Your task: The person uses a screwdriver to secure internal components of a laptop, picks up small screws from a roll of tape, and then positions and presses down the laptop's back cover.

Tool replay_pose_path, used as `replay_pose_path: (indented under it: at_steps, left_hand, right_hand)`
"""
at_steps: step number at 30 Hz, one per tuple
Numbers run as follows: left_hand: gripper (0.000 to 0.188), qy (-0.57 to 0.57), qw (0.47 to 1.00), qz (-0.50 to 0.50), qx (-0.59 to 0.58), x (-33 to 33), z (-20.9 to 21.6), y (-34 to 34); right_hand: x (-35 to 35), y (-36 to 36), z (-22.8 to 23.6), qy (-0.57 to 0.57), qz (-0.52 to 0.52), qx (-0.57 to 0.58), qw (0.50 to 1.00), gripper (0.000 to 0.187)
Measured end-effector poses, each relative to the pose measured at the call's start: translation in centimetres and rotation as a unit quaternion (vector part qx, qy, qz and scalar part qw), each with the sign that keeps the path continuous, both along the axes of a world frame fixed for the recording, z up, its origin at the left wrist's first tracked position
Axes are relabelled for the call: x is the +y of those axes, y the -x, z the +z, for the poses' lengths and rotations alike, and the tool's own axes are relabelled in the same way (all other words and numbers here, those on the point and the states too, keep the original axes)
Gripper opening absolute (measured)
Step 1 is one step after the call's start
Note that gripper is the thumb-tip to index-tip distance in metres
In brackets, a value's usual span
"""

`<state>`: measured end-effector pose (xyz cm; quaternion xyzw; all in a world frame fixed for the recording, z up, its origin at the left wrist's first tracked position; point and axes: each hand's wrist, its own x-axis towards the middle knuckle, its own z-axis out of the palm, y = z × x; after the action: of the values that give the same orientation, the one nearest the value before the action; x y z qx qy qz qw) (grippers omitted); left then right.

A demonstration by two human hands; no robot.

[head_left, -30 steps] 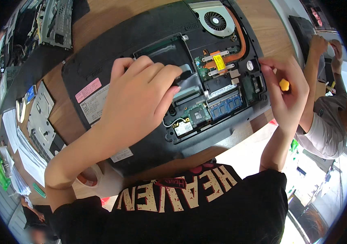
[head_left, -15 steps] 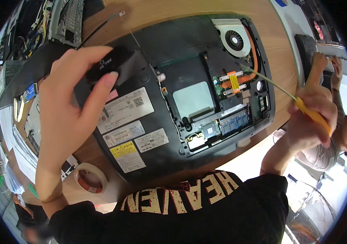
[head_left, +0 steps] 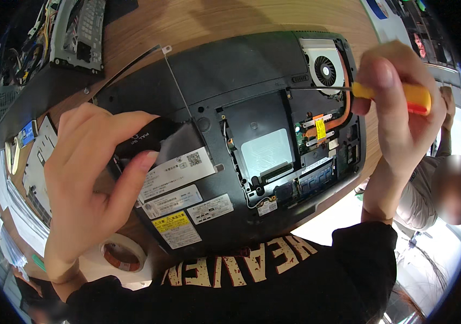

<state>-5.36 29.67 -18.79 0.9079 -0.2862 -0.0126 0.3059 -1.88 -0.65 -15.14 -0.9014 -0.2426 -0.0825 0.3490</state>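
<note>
An overturned black laptop (head_left: 241, 70) lies with its underside up and an open bay exposing its insides. My right hand (head_left: 403, 97) grips a screwdriver (head_left: 392, 96) by its yellow and red handle. The thin shaft points left across the fan (head_left: 325, 70), with its tip at the bay's upper right corner; contact is hard to make out. Between thumb and fingers, my left hand (head_left: 87, 178) pinches a black pull tab (head_left: 147, 137) above the laptop's left part. A thin metal strip with a screw ear (head_left: 166, 49) shows beyond that hand; whether it joins the tab is unclear.
A roll of tape (head_left: 125, 254) stands by the laptop's near left corner. Papers (head_left: 22, 200) and opened electronics with wires (head_left: 41, 43) crowd the left side. A copper heat pipe (head_left: 344, 108) curves past the fan. Another person (head_left: 419, 189) sits at the right.
My right hand has moved up, and the screwdriver tip has shifted left from near the heat pipe to the bay's corner. My left hand keeps its pinch, slightly lower. The whole view has shifted a little.
</note>
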Motion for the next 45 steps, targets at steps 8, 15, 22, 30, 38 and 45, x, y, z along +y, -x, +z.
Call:
replay_pose_path:
  at_steps: [8, 15, 22, 30, 38, 45]
  left_hand:
    - [0.022, 0.012, 1.000, 0.005, 0.008, 0.3, 0.0, 0.4]
    - [0.024, 0.020, 1.000, -0.001, 0.012, 0.3, -0.3, 0.3]
    - [0.026, 0.011, 1.000, -0.007, 0.005, 0.3, -0.7, 0.4]
    - [0.026, 0.036, 0.999, -0.004, 0.014, 0.4, -0.8, 0.6]
    - [0.024, 0.057, 0.998, -0.024, -0.008, 0.0, -0.9, 1.4]
    - [0.027, 0.095, 0.990, -0.090, -0.060, -3.3, -2.2, 2.2]
  right_hand:
    - [1.8, 0.4, 0.2, 0.034, -0.056, -0.108, 0.992, 0.028]
    - [-0.9, 1.0, 0.5, -0.049, -0.085, -0.081, 0.992, 0.029]
    - [1.3, -0.4, -2.1, 0.019, 0.123, -0.122, 0.985, 0.019]
    - [4.7, 0.5, -2.4, 0.160, 0.337, -0.145, 0.916, 0.026]
    - [-0.9, 5.6, -4.1, 0.013, 0.121, -0.166, 0.979, 0.028]
    - [0.4, 4.8, -3.8, 0.006, 0.015, -0.263, 0.965, 0.016]
